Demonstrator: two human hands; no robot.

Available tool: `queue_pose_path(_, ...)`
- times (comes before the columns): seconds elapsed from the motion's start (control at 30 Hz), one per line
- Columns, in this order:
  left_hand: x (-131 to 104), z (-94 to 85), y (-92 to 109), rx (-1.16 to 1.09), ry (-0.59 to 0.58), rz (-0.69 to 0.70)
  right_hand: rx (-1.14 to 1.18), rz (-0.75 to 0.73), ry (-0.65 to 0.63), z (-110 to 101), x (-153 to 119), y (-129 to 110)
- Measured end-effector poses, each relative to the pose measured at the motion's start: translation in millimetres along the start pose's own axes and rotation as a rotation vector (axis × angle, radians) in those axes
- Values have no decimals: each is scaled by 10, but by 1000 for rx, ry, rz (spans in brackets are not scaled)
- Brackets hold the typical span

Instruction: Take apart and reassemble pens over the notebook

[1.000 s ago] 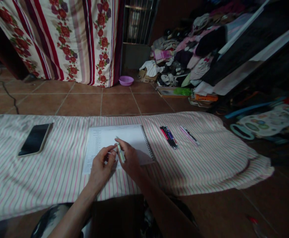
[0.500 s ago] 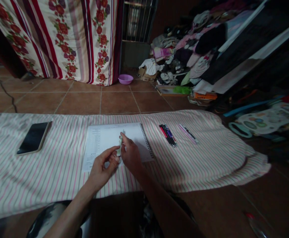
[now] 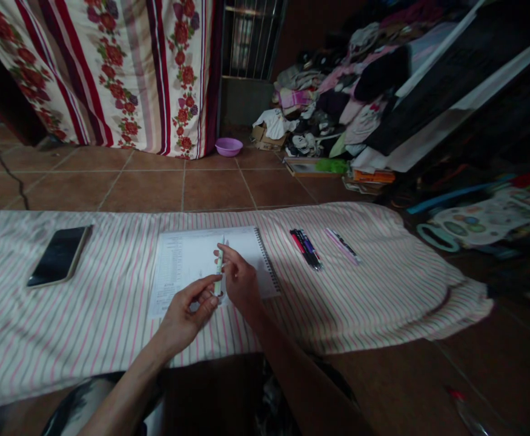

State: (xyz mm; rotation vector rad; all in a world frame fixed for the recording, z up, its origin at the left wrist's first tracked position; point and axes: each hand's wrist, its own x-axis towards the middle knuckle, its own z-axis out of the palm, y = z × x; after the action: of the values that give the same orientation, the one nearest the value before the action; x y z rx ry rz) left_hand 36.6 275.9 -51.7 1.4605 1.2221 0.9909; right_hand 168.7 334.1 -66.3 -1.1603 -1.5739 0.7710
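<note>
A slim pale green and white pen [image 3: 219, 266] is held nearly upright in view above a spiral notebook [image 3: 196, 254] with a printed sheet at its left side. My left hand [image 3: 187, 312] pinches the pen's lower end between thumb and fingers. Higher up, my right hand [image 3: 241, 277] has its fingers closed round the upper part of the pen. Right of the notebook lie several dark and red pens [image 3: 307, 249] in a bundle, and beyond them a pink and a dark pen [image 3: 343, 246] side by side.
A phone [image 3: 59, 257] lies at the left on the striped cloth [image 3: 383, 290]. Past the cloth, a purple basin [image 3: 229, 146] and a heap of clothes [image 3: 337, 103] are on the tiled floor. A floral curtain [image 3: 142, 72] hangs at the back.
My right hand's fingers have shifted along the pen, and more of the pen shows between my hands. The whole view has moved slightly.
</note>
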Motion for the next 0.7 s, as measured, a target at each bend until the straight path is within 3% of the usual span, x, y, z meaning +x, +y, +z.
queue_pose_path(0.7, -40, 5, 11, 120, -40, 55, -35, -30, 5, 31, -45, -25)
